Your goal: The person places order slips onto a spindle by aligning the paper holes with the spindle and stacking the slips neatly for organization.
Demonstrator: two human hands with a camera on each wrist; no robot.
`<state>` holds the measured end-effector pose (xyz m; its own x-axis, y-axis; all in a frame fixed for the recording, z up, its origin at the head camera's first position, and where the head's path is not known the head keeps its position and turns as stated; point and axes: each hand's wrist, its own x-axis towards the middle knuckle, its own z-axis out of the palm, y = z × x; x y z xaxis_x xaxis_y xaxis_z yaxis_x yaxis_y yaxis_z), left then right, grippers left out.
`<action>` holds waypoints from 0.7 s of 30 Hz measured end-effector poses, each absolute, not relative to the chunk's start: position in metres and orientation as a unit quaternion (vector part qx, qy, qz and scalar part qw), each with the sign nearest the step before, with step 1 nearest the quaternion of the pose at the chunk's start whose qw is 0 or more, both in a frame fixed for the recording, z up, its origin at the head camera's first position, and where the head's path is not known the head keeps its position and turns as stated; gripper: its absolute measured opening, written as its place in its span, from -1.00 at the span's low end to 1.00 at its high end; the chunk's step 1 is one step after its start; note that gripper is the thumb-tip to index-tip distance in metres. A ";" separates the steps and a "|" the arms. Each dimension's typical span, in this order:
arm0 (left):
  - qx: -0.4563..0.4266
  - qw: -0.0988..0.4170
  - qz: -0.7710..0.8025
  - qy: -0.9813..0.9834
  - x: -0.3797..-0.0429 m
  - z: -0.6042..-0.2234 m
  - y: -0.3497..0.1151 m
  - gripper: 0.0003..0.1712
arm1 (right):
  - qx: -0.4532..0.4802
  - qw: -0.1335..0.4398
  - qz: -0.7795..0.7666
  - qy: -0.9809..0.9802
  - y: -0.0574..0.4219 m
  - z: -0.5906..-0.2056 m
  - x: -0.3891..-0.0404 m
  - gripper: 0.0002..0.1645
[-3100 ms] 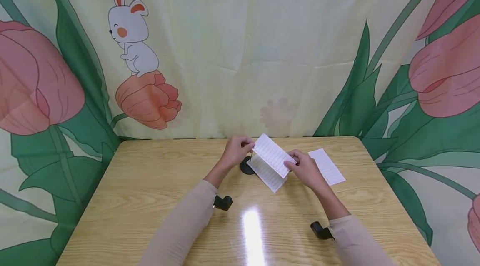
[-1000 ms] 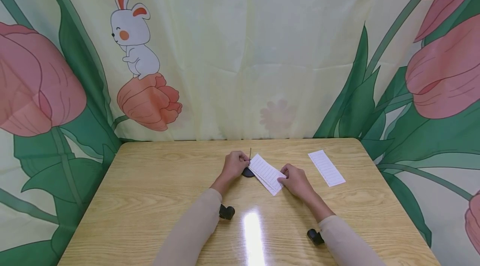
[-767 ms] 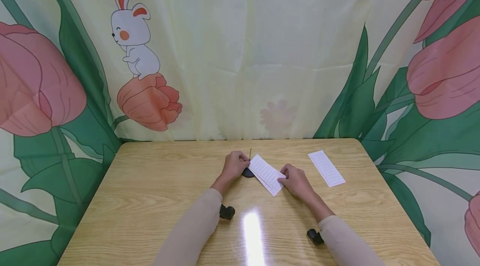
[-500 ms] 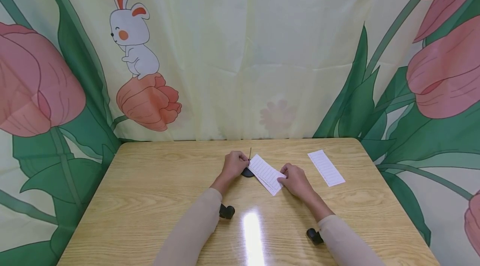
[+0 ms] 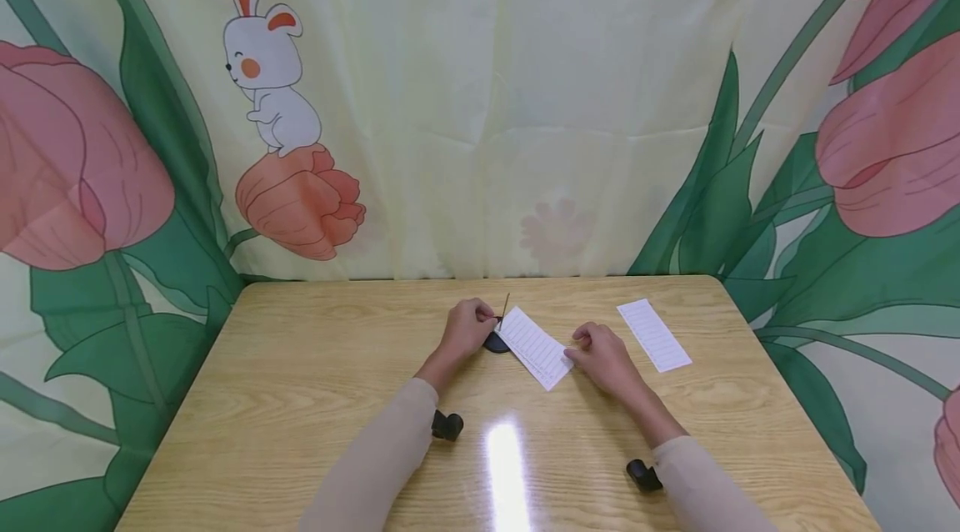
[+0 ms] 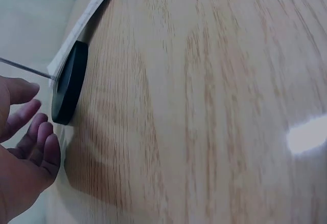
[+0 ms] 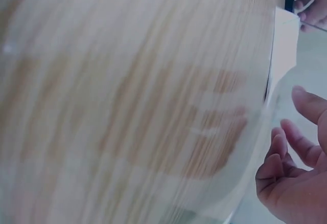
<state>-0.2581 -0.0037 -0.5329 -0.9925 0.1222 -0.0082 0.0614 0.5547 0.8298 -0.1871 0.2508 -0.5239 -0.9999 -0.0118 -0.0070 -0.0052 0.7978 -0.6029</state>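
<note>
A receipt spike has a round black base (image 6: pixel 70 88) and a thin metal rod (image 6: pixel 25 68). Lined white paper slips (image 5: pixel 535 348) lie slanted beside it, one corner at the foot of the rod; in the left wrist view the rod passes through that corner. My left hand (image 5: pixel 467 327) is at the spike's left, fingers loosely bent and apart, thumb close to the rod and nothing gripped. My right hand (image 5: pixel 606 358) hovers at the slips' lower right end; in the right wrist view its thumb and fingers are parted, with a gap to the paper (image 7: pixel 285 42).
Another lined white slip (image 5: pixel 654 336) lies to the right, near the back of the wooden table (image 5: pixel 315 399). A curtain (image 5: pixel 480 115) printed with tulips and a rabbit hangs behind the table. Black wrist cameras (image 5: pixel 448 426) are worn on both arms.
Earlier both hands held the folded-looking slips raised above the table; they came down onto the spike. Now the right hand has let go and drawn slightly right, and the left fingers have loosened.
</note>
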 end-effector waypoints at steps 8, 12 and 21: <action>0.062 0.028 0.458 0.886 -0.256 -0.533 -0.009 -0.79 | -0.001 -0.011 -0.312 0.950 0.272 -0.521 -0.184 -0.63; 0.070 0.042 0.456 0.886 -0.255 -0.535 -0.013 -0.69 | 0.001 -0.023 -0.310 0.951 0.284 -0.518 -0.181 -0.61; 0.111 0.095 0.432 0.890 -0.254 -0.539 -0.021 -0.45 | 0.016 -0.037 -0.299 0.953 0.316 -0.516 -0.174 -0.58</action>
<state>-0.2540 -0.0213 -0.5387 -0.9573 0.2799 -0.0728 0.1162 0.6026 0.7895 -0.1741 0.3155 -0.5156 -0.9967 0.0535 0.0613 0.0089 0.8208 -0.5712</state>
